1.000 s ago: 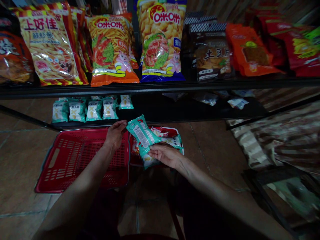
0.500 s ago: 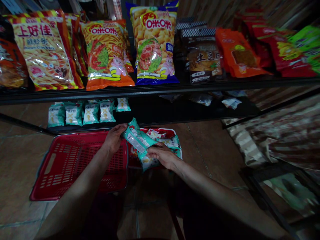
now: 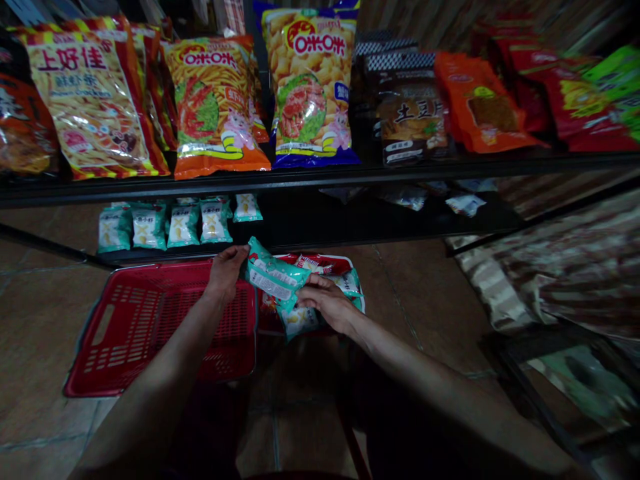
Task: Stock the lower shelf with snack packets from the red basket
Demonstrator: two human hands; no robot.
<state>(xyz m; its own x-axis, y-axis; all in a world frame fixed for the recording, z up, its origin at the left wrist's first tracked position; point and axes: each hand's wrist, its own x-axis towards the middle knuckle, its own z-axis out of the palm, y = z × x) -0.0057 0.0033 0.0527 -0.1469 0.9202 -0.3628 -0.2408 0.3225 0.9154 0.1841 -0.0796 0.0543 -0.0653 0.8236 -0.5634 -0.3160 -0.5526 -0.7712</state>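
A small teal snack bag (image 3: 275, 275), its printed back turned up, is stretched between my two hands. My left hand (image 3: 228, 268) pinches its left end, and my right hand (image 3: 327, 301) grips its right end with fingers partly under it. Below the bag stands a red basket with a white rim (image 3: 364, 305), holding more teal snack bags (image 3: 299, 320) and some red-and-white packets (image 3: 313, 265). To its left a larger red basket (image 3: 165, 313) sits on the floor under my left forearm, its slatted bottom showing.
Ahead, a black shelf (image 3: 310, 176) carries large snack bags (image 3: 310, 87). On the lower shelf (image 3: 350, 230) several teal snack bags (image 3: 183, 223) stand in a row at left, with clear packets (image 3: 465, 204) at right. A dark frame (image 3: 530, 393) lies at lower right beside striped cloth (image 3: 590, 287).
The teal bag has been levelled and turned slightly, so more of its back faces up. My right hand has shifted a little; both hands keep hold.
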